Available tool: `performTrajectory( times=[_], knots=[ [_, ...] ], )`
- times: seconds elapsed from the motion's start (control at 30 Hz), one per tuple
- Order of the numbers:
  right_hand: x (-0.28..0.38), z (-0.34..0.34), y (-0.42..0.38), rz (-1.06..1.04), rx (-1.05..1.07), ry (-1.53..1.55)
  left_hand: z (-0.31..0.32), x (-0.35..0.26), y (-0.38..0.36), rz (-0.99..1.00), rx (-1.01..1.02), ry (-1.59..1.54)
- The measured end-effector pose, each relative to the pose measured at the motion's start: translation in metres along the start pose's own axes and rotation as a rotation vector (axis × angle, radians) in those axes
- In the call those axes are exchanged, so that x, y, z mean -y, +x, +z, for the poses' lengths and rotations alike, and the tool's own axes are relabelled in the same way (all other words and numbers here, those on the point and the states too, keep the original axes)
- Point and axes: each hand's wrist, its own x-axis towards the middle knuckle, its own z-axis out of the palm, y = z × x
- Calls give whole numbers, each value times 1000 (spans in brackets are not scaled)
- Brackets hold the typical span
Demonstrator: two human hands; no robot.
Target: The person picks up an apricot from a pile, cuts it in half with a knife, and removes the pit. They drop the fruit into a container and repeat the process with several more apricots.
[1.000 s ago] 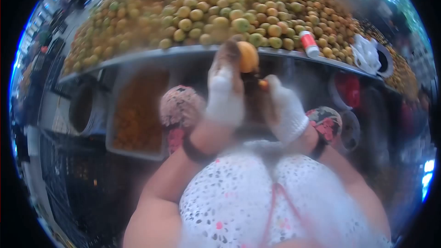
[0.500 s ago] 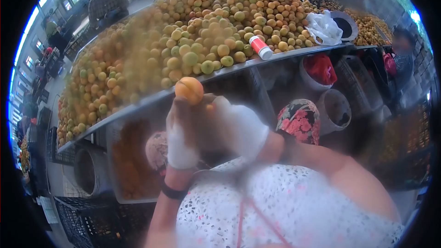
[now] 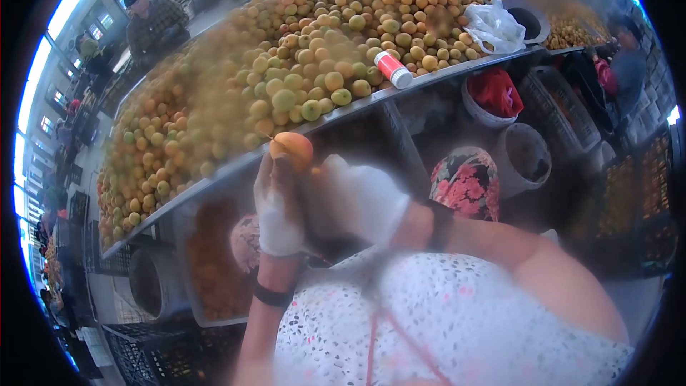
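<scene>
My left hand wears a white glove and grips an orange apricot at its fingertips, over the near edge of the sorting table. A dark line runs across the fruit, and a thin strand sticks out at its upper left. Beside it, my gloved right hand has curled fingers close to the apricot. A small orange spot shows at those fingertips; a blur hides what they hold, if anything. A heap of apricots covers the table beyond my hands.
A red-and-white bottle lies at the table's metal rim, near a white plastic bag. Below are a bin of orange fruit, buckets and black crates. A person stands across the table.
The apricot has turned in my left hand, and its dark line and thin strand now show differently. My right hand has shifted slightly left and down. The whole view has tilted a little.
</scene>
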Motion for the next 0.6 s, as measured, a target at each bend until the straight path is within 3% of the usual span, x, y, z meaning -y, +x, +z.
performTrajectory(
  times=[0.13,0.2,0.23,0.3,0.37,0.4,0.43,0.47,0.5,0.53,0.57,0.6],
  knots=[
    [-12,8,0,-11,69,-54,6,4,2,-22,-87,83],
    [-14,7,-1,-23,58,-29,8,16,6,-251,-139,-295],
    [-13,6,-1,1,52,-46,10,16,8,-250,-135,-297],
    [-11,6,-3,32,46,-60,18,10,9,-358,-208,-597],
    [-8,3,-3,25,-28,65,1,29,12,-361,-176,-601],
    [-23,24,-3,60,23,313,-5,33,16,-359,-127,-605],
    [-39,40,-2,93,43,534,-3,33,7,-206,-159,-459],
    [-31,38,-7,31,-75,544,-17,43,8,-292,-182,-620],
    [-25,25,-10,-39,-212,526,-24,35,7,-324,104,-778],
    [1,-28,-13,-29,-261,257,-25,23,9,-285,581,-560],
    [11,-53,-12,55,-208,343,-25,37,7,-250,278,-568],
    [9,-68,-11,71,-260,352,-21,46,0,-260,185,-550]
  ],
)
